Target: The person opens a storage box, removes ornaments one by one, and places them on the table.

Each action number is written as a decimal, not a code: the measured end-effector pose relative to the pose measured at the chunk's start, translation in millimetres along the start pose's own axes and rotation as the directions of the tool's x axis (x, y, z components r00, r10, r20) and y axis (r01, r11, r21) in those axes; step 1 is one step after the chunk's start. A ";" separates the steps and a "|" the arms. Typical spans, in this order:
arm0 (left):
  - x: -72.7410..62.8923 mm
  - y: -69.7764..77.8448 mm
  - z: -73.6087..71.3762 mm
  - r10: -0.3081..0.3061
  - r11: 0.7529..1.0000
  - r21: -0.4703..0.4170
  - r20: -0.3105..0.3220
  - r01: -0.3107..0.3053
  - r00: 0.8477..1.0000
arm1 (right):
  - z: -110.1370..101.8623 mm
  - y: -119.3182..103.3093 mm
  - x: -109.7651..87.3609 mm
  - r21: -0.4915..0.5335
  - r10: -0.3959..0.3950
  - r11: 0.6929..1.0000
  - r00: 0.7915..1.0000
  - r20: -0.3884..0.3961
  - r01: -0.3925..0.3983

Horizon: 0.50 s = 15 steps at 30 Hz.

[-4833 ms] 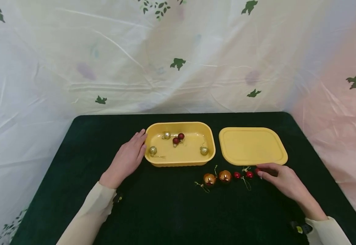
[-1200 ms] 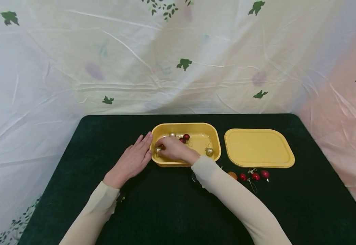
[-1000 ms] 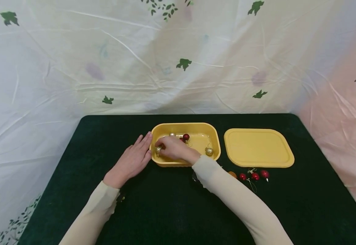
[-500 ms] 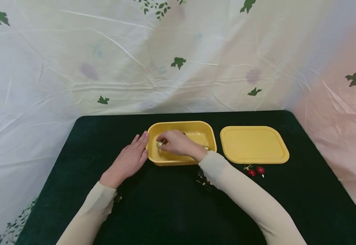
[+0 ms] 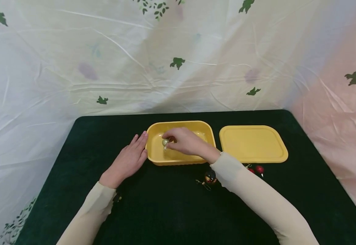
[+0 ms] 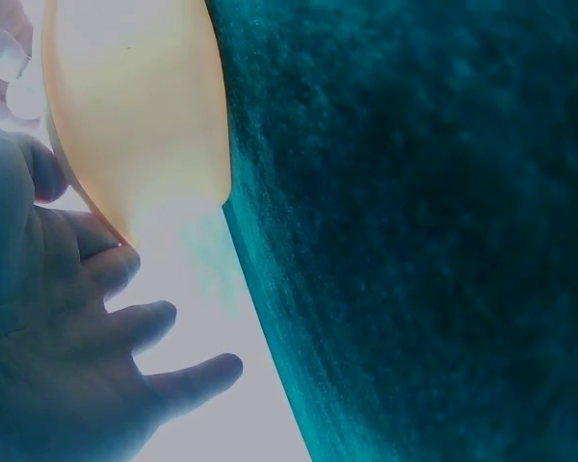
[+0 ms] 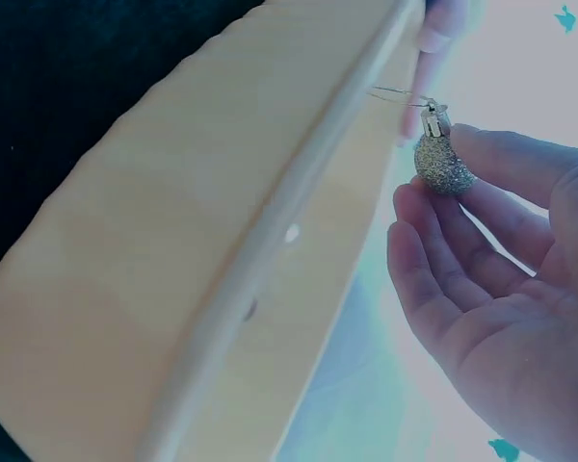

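Note:
My right hand (image 5: 187, 140) is over the yellow plastic box (image 5: 181, 163), pinching a glittery gold Christmas bauble (image 5: 165, 142) between thumb and fingers. Close up in the right wrist view, that bauble (image 7: 443, 166) hangs above the box rim with its cap and string upward. My left hand (image 5: 127, 161) rests against the box's left end, fingers straight. The left wrist view shows the left hand's fingers (image 6: 135, 327) spread, some touching the box rim. The other baubles inside the box are hidden behind the right hand and wrist.
The yellow lid (image 5: 253, 144) lies flat right of the box. In front are a copper bauble (image 5: 210, 177), partly shadowed by the right wrist, and red baubles (image 5: 259, 169), partly covered by the sleeve. A dark green cloth (image 5: 165, 211) covers the table; a pale curtain (image 5: 135, 68) hangs behind.
My right hand went from a red bauble by the lid into the box, took the gold bauble at its left end, then lifted it and moved right. The left hand stayed on the box.

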<state>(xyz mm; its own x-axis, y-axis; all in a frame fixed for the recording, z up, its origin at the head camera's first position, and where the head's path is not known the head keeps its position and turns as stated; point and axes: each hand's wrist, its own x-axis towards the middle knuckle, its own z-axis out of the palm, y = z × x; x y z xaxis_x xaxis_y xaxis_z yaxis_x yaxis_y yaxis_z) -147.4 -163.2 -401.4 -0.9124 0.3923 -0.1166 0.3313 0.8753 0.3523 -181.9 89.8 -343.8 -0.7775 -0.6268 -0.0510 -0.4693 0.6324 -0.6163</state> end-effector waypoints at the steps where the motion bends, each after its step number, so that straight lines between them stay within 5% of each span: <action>1: 0.0 0.0 0.4 0.002 1.000 0.001 -0.002 -0.002 1.000 | -1.6 0.0 -3.7 0.006 -0.001 1.000 1.000 -0.010 0.001; 15: 0.0 -0.6 3.2 0.034 0.999 0.005 -0.023 -0.034 0.999 | -13.6 -4.5 -53.4 0.096 -0.027 0.995 0.993 -0.115 0.038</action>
<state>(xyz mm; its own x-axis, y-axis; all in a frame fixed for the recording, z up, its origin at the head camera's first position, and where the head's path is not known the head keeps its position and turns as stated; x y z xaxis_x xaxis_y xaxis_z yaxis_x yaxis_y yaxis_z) -146.8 -162.8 -404.6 -0.9059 0.4151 -0.0835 0.3630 0.8629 0.3517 -143.9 126.6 -327.6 -0.8078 -0.5867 0.0565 -0.4562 0.5616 -0.6903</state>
